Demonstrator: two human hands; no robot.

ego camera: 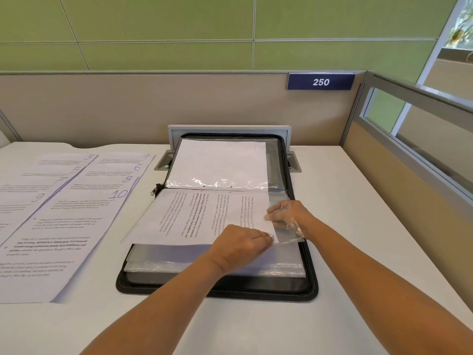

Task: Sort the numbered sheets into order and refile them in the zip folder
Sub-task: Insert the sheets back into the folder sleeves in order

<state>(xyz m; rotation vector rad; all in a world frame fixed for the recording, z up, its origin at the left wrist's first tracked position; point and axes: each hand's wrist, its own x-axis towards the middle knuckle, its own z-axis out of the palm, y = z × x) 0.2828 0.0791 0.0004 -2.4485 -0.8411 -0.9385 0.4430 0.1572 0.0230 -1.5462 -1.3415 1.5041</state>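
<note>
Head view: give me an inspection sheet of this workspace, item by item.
Surface: white desk.
Job's things: zip folder open flat; one sheet at the mouth of its clear sleeve; numbered sheets 3 to 10 fanned at left.
Clutter: nothing seen.
Hands: left hand pinches the sheet's corner; right hand under the sleeve film, grip unclear.
Cables: nothing seen.
Surroundings: beige partition with sign 250; green wall.

Black zip folder (217,290), white sheets (84,201) with seemingly purple numerals, green wall (153,29), navy sign (320,82).
</note>
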